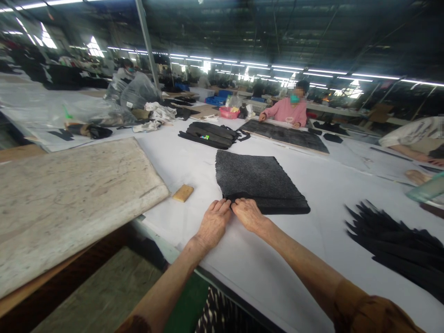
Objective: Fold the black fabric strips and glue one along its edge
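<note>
A dark grey piece of fabric (255,173) lies flat on the white table, with a black folded band (284,204) along its near edge. At the left end of that band, my left hand (214,221) has its fingers curled down on the edge. Close beside it, my right hand (248,213) pinches the same edge, its fingertips pressed on the black band. Both hands are closed, and the fingertips nearly meet. A small tan block (183,193) sits on the table to the left of my left hand.
A large stained board (83,194) covers the left side. Black strips (398,245) lie at the right. Folded black pieces (211,134) lie behind the fabric. Across the table a person in pink (289,111) works at a dark panel (284,135); another person's sleeve (414,132) shows at right.
</note>
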`<state>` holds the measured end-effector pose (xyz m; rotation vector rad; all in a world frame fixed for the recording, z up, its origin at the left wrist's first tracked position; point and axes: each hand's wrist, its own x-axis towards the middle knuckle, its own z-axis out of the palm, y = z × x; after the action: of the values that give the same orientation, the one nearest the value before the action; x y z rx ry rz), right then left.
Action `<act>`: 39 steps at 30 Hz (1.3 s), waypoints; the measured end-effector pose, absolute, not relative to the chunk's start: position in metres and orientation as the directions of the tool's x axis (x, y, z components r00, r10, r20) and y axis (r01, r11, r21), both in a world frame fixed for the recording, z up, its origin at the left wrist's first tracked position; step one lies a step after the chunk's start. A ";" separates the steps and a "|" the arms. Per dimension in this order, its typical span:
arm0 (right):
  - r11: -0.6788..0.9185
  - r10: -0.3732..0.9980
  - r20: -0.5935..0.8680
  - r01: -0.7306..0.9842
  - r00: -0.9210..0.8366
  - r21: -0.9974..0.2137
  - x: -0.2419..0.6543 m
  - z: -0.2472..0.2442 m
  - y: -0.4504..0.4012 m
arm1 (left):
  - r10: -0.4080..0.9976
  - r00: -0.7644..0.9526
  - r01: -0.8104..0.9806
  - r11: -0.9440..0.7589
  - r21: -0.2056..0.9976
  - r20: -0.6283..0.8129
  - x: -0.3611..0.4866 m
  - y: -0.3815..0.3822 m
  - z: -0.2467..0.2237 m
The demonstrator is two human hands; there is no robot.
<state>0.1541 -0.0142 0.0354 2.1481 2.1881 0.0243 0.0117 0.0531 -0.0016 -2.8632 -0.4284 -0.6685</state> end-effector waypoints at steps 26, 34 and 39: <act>-0.214 0.958 0.114 0.923 0.262 -0.320 0.153 0.026 -0.010 | 0.311 0.835 0.377 -0.924 -0.061 0.455 -0.010 0.045 -0.009; -0.206 0.973 0.052 0.943 0.227 -0.263 0.154 0.028 -0.009 | 0.273 0.883 0.334 -0.937 -0.101 0.381 -0.003 0.048 0.003; -0.216 0.974 0.024 0.952 0.226 -0.216 0.151 0.029 -0.007 | 0.267 0.909 0.328 -0.932 -0.156 0.320 0.004 0.053 0.005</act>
<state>0.1511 -0.0073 0.0288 2.5979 2.0693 -0.1944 0.0044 0.0533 0.0045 -2.8658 -0.4517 -0.4370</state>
